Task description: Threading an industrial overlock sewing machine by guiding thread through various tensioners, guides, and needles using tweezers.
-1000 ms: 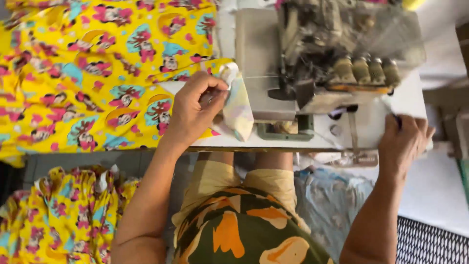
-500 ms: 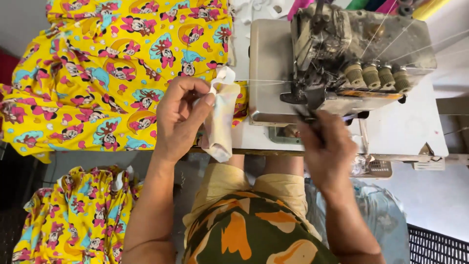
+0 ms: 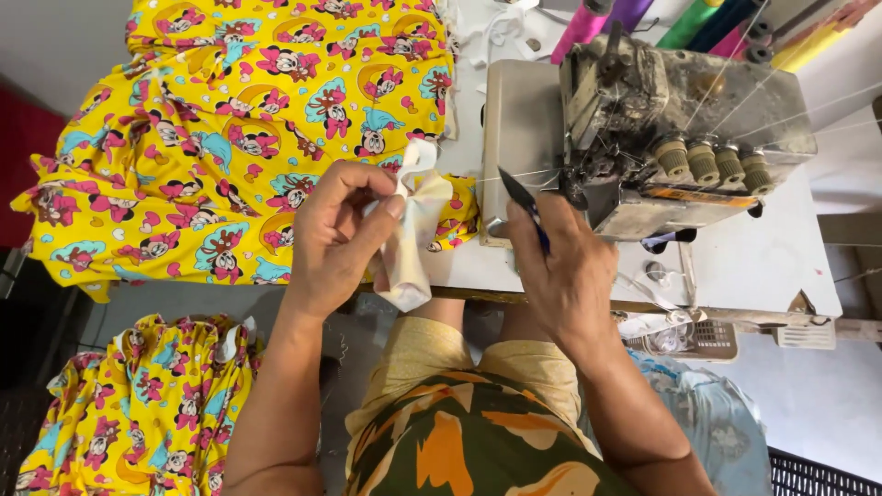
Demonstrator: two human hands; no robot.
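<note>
White cloth strip (image 3: 413,230) pinched in left hand (image 3: 335,243); right hand (image 3: 565,276) grips dark snips (image 3: 524,204).

Got a big pile of yellow cartoon-print fabric (image 3: 248,138) on my table (image 3: 781,266), more of it (image 3: 138,413) on the floor, thread cones (image 3: 588,23) up back
</note>
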